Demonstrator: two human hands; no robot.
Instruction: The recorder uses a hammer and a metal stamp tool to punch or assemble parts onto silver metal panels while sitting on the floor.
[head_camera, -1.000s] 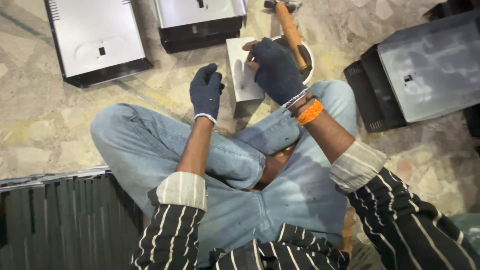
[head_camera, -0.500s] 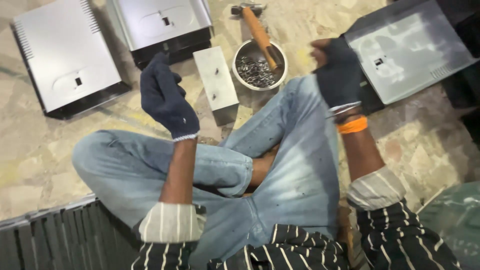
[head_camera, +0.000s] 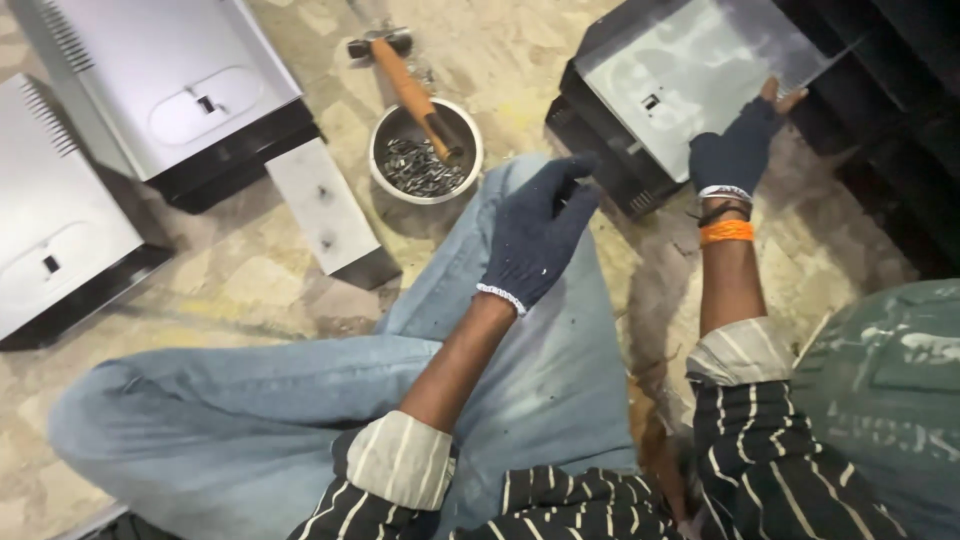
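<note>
Your right hand, in a dark fingerless glove, lies flat on the near right corner of the silver sheet-metal panel, bare fingertips spread over its edge rather than clamped round it. That panel rests tilted on a stack of black ribbed metal casings, stretching up and left from your palm. Your left hand, in a dark knitted glove, hovers with fingers loosely apart above your jeans-clad knee and holds nothing; the panel's lower left corner sits just beyond its fingertips, up and to the right. Left of that hand, near but apart, stands the round metal bowl of small steel parts, with the wooden-handled hammer leaning across its rim. Further left lies a small rectangular grey metal plate, then two large silver slotted housings on the stone floor.
</note>
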